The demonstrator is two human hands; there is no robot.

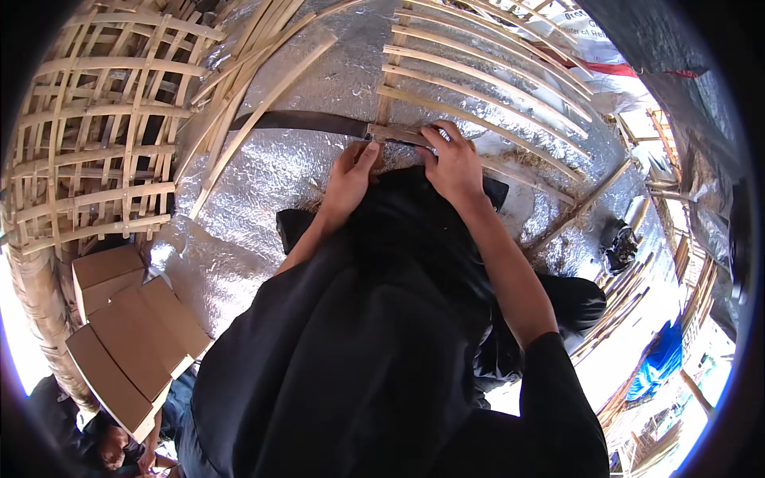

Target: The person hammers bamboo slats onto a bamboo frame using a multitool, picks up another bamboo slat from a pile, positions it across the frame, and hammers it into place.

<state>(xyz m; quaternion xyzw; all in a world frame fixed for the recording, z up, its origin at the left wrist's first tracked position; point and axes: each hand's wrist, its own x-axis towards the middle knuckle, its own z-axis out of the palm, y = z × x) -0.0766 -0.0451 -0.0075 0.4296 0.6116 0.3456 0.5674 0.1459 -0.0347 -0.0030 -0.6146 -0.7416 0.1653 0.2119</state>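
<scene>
My left hand (348, 182) is closed, its thumb pressed where a pale bamboo strip (398, 135) meets an upright slat. My right hand (456, 166) has its fingers curled over the same strip, a short way to the right. A long, dark, flat blade-like piece (307, 121) stretches left from beside my left fingers; how it joins the strip is unclear. Beyond my hands, several parallel bamboo slats (486, 68) form an open lattice on the silvery ground sheet (283, 163). My fingertips are partly hidden.
Loose bamboo strips (263, 103) lie at the left, beside a woven bamboo lattice (103, 119). Cardboard boxes (131, 342) stand at the lower left, near another person (111, 442). A black bag (620, 245) and a blue tarp (657, 360) are at the right.
</scene>
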